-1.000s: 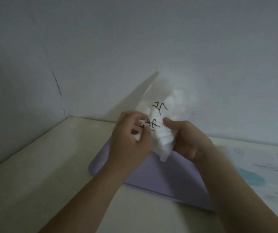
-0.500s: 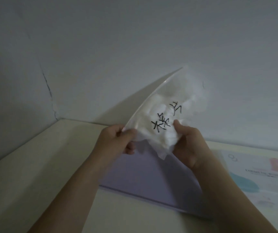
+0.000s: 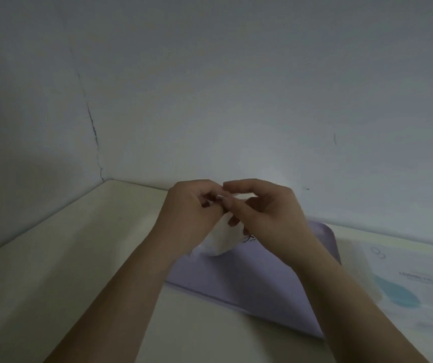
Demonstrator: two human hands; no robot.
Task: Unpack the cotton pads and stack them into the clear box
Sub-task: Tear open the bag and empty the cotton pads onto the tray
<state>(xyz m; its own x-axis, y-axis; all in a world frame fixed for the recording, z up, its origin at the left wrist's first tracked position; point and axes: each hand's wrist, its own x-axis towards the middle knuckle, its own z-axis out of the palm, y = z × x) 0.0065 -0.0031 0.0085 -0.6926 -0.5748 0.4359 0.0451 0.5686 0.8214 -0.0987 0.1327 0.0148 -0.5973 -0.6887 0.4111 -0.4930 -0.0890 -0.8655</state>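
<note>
Gripped from both sides at its top edge: a clear bag of cotton pads (image 3: pixel 220 239), white and bulging, hanging between the two wrists. Left hand (image 3: pixel 191 213) curled, with fingertips and thumb pinching the bag's upper left part. Right hand (image 3: pixel 265 213) curled too, index finger arched over the top and thumb pressing from the near side, pinching the upper right part. Fingertips of both hands almost touching above the bag. Some black marker writing (image 3: pixel 249 238) just visible on the bag below the right hand, too hidden to read.

Directly under the bag, a lilac mat (image 3: pixel 249 289) with rounded corners, lying flat on a cream surface (image 3: pixel 79 258). Cannot tell whether the bag's bottom touches the mat or hangs just above it. Both forearms reaching in from the lower edge, the right one crossing over the mat.

To the right of the mat, a pale printed sheet (image 3: pixel 414 281) with a teal blob, a pink shape and small blurred text. Behind everything, a grey-white wall (image 3: pixel 236 87) with a thin dark crack (image 3: pixel 93 132) running down the corner on the left to the surface's far edge.
</note>
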